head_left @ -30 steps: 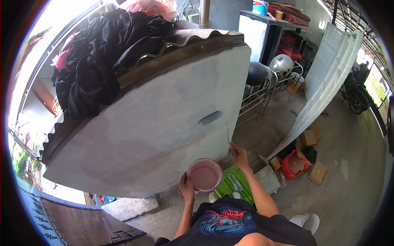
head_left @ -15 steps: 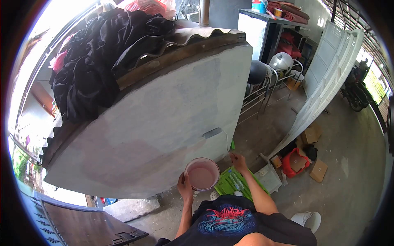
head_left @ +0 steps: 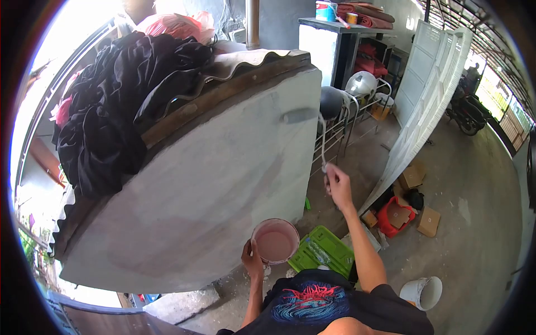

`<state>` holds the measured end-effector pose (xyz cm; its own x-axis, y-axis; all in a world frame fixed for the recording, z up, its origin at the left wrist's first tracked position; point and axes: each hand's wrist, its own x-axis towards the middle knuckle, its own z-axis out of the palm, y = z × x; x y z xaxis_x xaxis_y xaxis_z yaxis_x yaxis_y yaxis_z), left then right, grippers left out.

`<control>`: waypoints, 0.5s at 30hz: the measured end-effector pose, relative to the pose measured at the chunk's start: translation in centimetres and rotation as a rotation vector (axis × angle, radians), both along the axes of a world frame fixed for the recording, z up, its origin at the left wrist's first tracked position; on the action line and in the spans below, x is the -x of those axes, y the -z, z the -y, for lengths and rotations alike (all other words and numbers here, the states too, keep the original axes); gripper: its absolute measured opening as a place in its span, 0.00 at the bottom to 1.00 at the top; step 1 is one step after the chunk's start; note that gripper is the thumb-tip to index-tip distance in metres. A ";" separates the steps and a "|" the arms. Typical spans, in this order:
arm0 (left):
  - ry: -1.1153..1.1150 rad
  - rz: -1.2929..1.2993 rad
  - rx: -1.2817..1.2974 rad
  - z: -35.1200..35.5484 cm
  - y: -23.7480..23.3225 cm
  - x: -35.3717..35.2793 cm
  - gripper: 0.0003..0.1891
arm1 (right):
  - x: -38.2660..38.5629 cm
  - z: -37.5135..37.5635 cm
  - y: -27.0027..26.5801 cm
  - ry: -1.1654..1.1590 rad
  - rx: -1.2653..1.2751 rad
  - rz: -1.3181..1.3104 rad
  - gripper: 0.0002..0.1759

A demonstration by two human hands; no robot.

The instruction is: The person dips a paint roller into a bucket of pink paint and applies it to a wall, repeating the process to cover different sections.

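A paint roller [head_left: 301, 115] lies against the upper right part of the pale wall [head_left: 223, 178], near its side edge. My right hand [head_left: 338, 187] is closed around the roller's handle, below and to the right of the roller head. In my left hand [head_left: 252, 260] is a round bucket [head_left: 275, 241] of pinkish-grey paint, gripped by its left rim in front of my body. Darker, damp-looking patches show across the wall's surface.
Corrugated sheet and dark cloth [head_left: 128, 95] top the wall. Beneath the bucket sits a green crate [head_left: 329, 251]. Helmets [head_left: 362, 84] rest on a metal rack beyond the wall. To the right stand a white folding panel [head_left: 430, 106], cardboard boxes [head_left: 429, 221] and a white bucket [head_left: 421, 293].
My right hand has raised the roller from the wall's lower right to its upper right. The left hand keeps hold of the bucket in nearly the same place. The view has shifted slightly.
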<state>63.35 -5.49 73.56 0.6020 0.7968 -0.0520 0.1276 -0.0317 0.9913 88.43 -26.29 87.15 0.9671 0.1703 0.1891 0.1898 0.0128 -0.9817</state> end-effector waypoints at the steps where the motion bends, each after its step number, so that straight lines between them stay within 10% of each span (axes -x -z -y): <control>1: 0.005 -0.003 0.017 -0.1 -0.1 -0.1 0.24 | -0.5 0.1 -1.7 0.021 -0.036 0.018 0.19; 8: 0.025 0.019 -0.028 -0.3 -0.2 -0.8 0.23 | -3.8 -0.9 -5.7 0.008 -0.058 0.193 0.18; 15: 0.013 0.024 -0.030 -1.3 0.2 -1.3 0.23 | -2.5 -1.6 2.3 0.096 0.081 0.239 0.19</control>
<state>64.63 -4.18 73.36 0.6130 0.7900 -0.0137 0.1029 -0.0627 0.9927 90.94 -24.71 84.84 0.9089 0.1041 0.4037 0.4130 -0.0928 -0.9060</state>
